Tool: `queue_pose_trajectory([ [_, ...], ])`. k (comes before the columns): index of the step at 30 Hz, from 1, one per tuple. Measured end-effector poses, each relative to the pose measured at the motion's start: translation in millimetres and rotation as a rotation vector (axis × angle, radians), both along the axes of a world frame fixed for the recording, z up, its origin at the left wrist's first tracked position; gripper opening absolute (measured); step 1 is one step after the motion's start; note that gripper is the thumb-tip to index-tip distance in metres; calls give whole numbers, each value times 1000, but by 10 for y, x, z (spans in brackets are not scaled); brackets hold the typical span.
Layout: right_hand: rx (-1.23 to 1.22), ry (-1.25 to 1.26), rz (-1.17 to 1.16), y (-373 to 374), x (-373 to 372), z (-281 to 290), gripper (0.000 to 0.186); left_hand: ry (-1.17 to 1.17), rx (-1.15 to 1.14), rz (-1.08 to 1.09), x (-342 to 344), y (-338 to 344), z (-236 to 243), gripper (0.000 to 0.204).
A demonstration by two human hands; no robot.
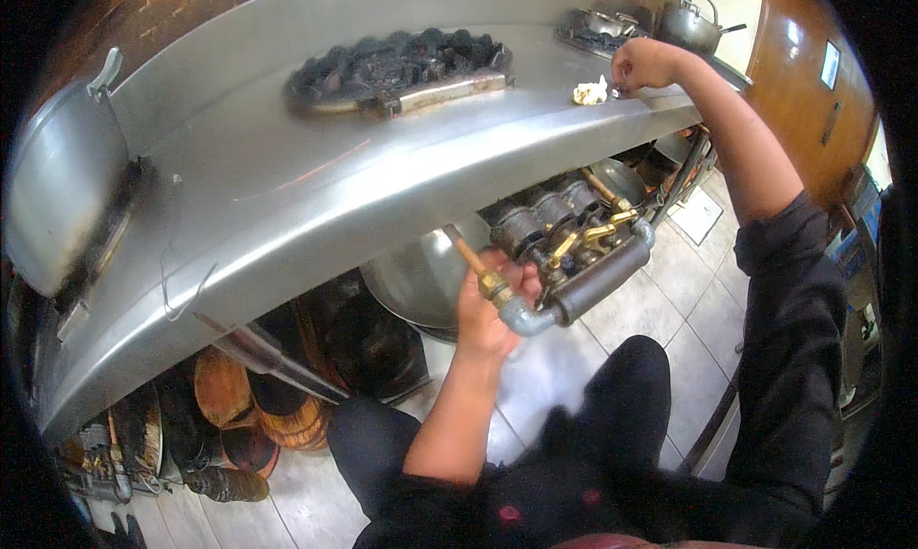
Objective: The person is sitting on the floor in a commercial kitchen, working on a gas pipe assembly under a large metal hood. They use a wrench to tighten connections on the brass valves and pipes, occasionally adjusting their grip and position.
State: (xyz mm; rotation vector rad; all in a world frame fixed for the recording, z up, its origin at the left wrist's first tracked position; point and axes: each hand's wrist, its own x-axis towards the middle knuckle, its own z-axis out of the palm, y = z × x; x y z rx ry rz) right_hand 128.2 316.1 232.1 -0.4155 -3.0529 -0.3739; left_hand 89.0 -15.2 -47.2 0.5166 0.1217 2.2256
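A gas burner assembly [598,281] hangs tilted in front of the counter's lower edge. It has a dark pipe, grey elbows, brass valves [598,233] and sooty burner heads [535,226]. My left hand [488,310] is closed around its near left end, behind a brass fitting [494,286]; some fingers are hidden there. On the steel counter [229,157], my right hand [643,68] has its fingers curled down together at the right, beside a crumpled whitish wad [591,92]. What its fingertips pinch, if anything, is too small to make out.
A black burner grate [402,66] sits in the counter's middle. Large pots stand at the left [67,186] and far right [690,25]. Beneath the counter are a big metal bowl [426,276] and round wooden boards [225,388]. My knees are over a tiled floor [660,305].
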Motion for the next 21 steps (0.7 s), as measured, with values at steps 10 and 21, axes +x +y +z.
queue_pose_trajectory([
  [10,-112,-50,-98,-124,61,5,14,-21,22,-90,4,-3,64,15],
  [21,162,309,92,142,199,19,17,-49,34,-142,56,-38,215,19],
])
